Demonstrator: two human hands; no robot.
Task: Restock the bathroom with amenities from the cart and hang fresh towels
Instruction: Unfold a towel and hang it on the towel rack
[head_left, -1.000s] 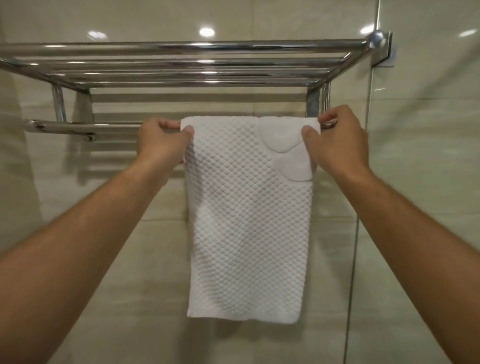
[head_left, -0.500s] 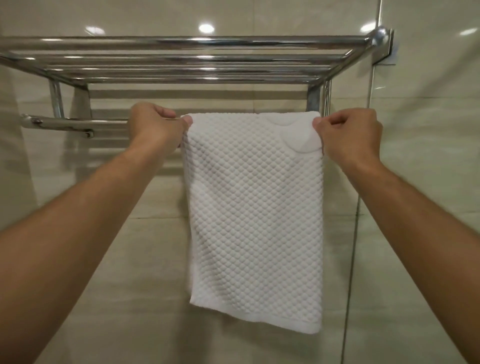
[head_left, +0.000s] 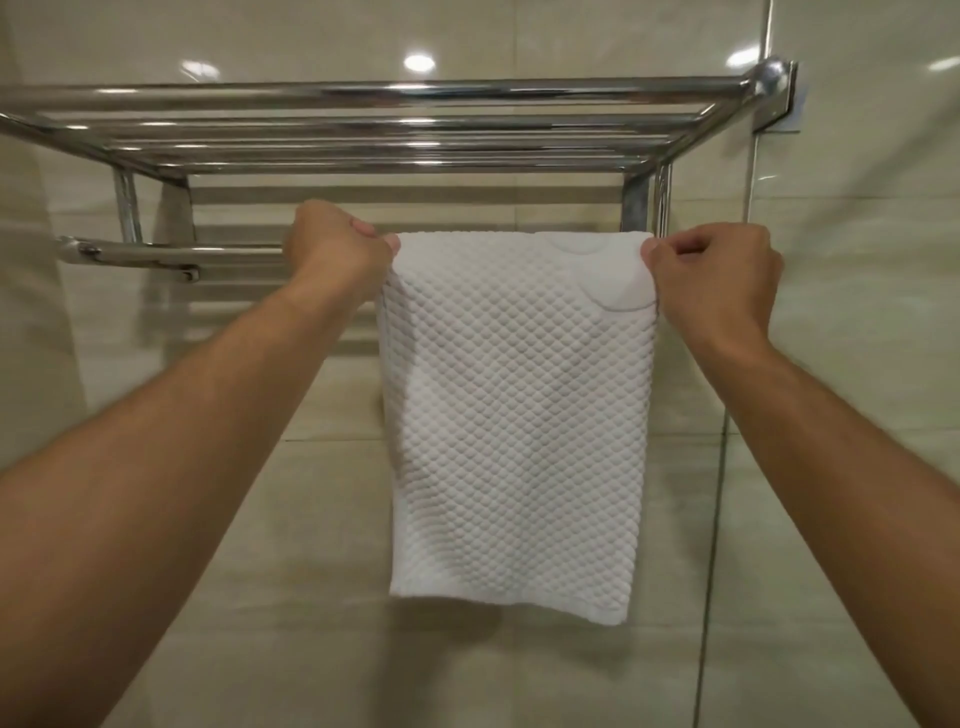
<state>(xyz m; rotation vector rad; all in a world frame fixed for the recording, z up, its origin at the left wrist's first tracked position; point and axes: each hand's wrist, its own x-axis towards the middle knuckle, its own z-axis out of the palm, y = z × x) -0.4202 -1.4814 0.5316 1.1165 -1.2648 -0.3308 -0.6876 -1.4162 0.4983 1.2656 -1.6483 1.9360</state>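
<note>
A white towel (head_left: 517, 415) hangs over the lower bar (head_left: 171, 254) of the chrome rack (head_left: 363, 124), toward its right end (its bottom hem sags lower at the right corner). The left hand (head_left: 337, 254) pinches the towel's top left corner against the bar. The right hand (head_left: 717, 280) pinches the top right corner beside the rack's right upright.

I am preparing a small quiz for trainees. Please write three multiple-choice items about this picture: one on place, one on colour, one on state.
1. Where does the towel hang?
A. on the lower bar
B. on the top shelf
C. on a wall hook

2. What colour is the towel?
A. blue
B. white
C. grey

3. How are the hands?
A. both free
B. one gripping
C. both pinching the towel's top corners

Key: 1 A, it drapes over the lower bar; 2 B, plain white weave; 3 C, left hand and right hand each hold a corner.
</note>
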